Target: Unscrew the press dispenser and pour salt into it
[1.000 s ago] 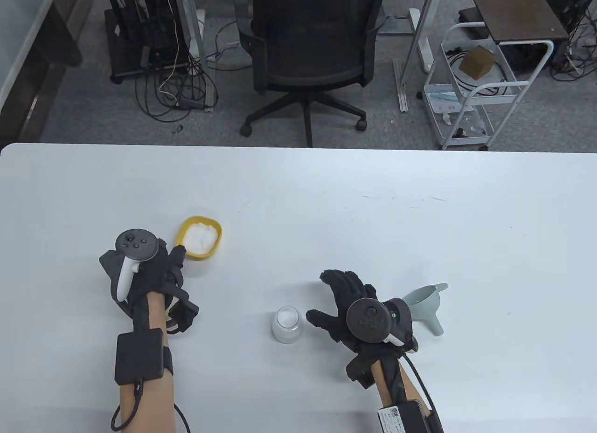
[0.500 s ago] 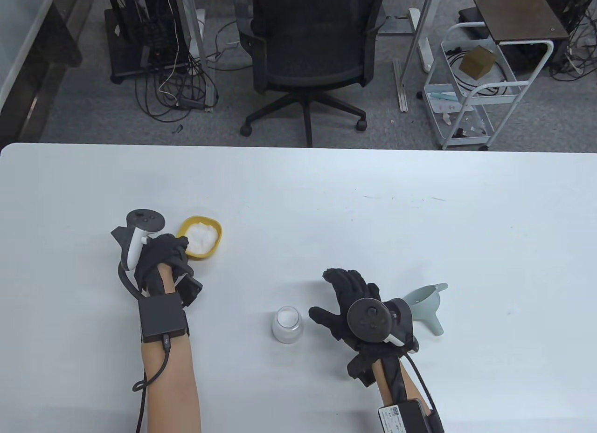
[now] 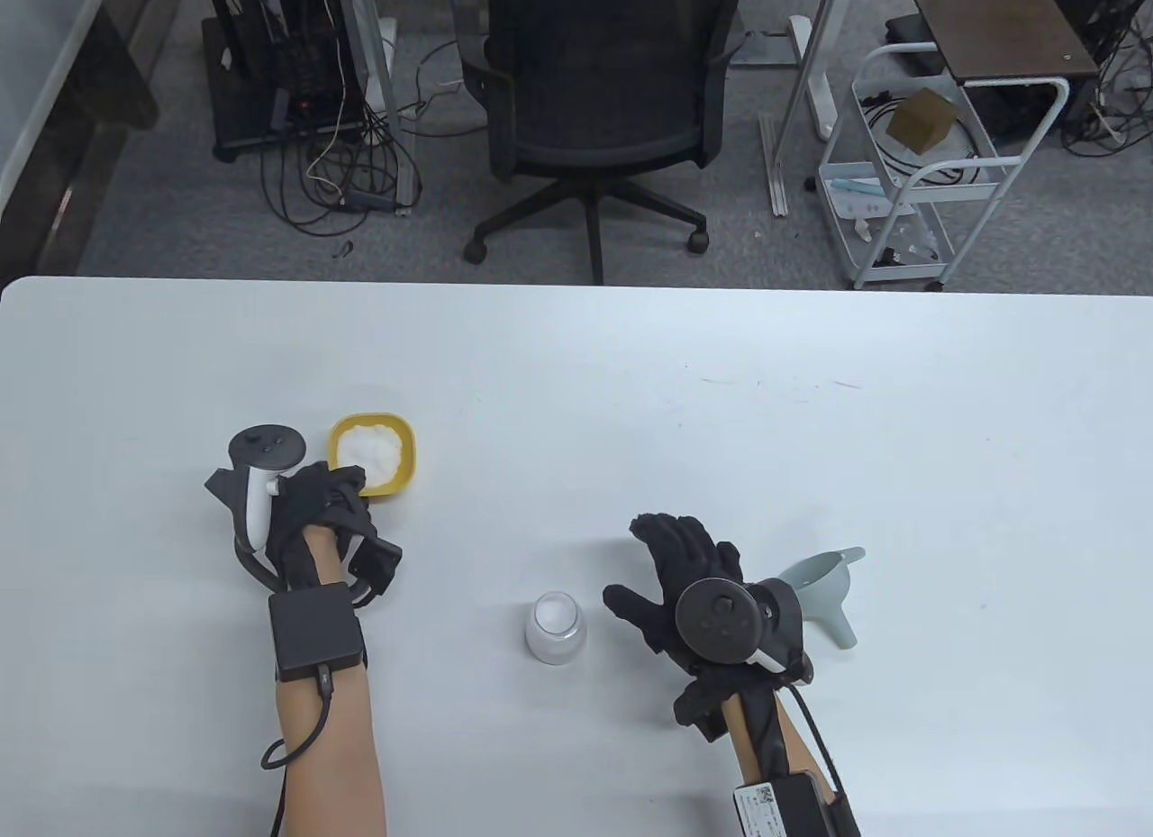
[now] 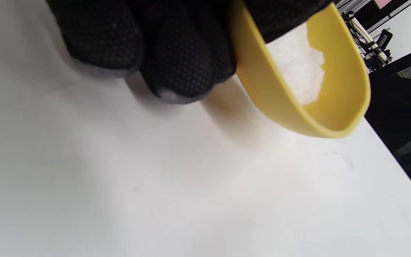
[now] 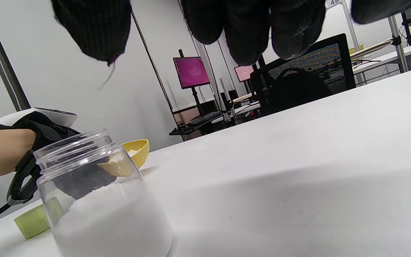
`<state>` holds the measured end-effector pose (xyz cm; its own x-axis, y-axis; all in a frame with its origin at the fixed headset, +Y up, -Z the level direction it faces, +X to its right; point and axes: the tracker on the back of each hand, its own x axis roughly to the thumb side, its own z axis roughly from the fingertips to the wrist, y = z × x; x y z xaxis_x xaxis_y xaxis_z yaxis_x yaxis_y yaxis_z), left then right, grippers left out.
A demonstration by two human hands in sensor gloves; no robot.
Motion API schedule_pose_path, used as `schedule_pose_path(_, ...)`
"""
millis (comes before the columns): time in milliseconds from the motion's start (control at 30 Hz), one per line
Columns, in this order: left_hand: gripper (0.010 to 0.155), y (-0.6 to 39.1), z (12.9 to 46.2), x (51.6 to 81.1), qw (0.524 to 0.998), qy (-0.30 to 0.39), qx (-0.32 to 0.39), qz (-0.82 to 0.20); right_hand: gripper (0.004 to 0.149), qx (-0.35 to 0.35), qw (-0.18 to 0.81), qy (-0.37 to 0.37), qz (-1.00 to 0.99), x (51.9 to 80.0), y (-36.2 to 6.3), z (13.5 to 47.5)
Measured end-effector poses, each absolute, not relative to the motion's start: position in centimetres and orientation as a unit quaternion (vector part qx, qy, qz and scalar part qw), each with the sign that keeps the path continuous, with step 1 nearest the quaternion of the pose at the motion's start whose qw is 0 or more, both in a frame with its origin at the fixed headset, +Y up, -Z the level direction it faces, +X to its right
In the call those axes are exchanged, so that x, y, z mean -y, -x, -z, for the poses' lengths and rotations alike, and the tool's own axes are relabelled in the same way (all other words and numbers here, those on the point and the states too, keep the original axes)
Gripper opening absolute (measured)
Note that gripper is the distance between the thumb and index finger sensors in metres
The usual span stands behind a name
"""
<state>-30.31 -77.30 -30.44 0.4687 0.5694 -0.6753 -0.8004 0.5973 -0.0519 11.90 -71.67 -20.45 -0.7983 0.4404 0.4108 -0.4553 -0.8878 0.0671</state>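
Two hands work over the white worktop. Left hand grips the near rim of the yellow bowl heaped with salt; it looks light and stiff, but the loose grains would likely spill if tipped early. Right hand hovers with fingers spread, holding nothing, just beside the jar. Clear plastic, lidless, partly filled with white salt, the jar likely slides easily; best grasped round its wall. Grey funnel lies right of that hand; a green cap sits beside the jar.

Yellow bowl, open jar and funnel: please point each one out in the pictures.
yellow bowl (image 3: 403,451): table view, on its right inner wall beside the salt.
open jar (image 5: 84,157): right wrist view, on its clear wall below the threaded neck.
funnel (image 3: 815,580): table view, inside its wide cone.
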Motion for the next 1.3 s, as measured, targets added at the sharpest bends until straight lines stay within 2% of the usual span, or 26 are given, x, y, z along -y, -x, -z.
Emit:
schedule_pose_path(100, 0.056, 29.5, 29.8, 76.6, 0.840, 0.191, -0.288, -0.418, 0.084, 0.020, 0.234, -0.213, -0.948, 71.7, -11.9, 20.5)
schedule_pose_path(233, 0.054, 27.8, 28.9, 75.5, 0.866, 0.210, -0.237, -0.386, 0.084, 0.018, 0.229, -0.214, -0.949, 71.7, -11.8, 20.4)
schedule_pose_path(433, 0.050, 25.6, 27.5, 74.9, 0.878, 0.224, -0.177, -0.384, 0.083, 0.022, 0.223, -0.215, -0.951, 71.7, -11.7, 20.3)
schedule_pose_path(633, 0.061, 24.7, 26.7, 75.0, 0.870, 0.232, -0.137, -0.413, 0.083, 0.026, 0.217, -0.215, -0.952, 71.7, -11.7, 20.2)
schedule_pose_path(1033, 0.081, 23.6, 24.3, 76.4, 0.743, 0.244, -0.022, -0.623, 0.082, 0.029, 0.207, -0.212, -0.955, 71.7, -11.8, 20.3)
schedule_pose_path(1167, 0.098, 23.6, 22.9, 77.1, 0.696, 0.223, -0.015, -0.682, 0.083, 0.032, 0.197, -0.210, -0.957, 71.6, -11.8, 20.3)
schedule_pose_path(1300, 0.099, 23.8, 21.5, 78.3, 0.616, 0.203, -0.034, -0.760, 0.083, 0.039, 0.182, -0.211, -0.960, 71.4, -11.7, 20.1)
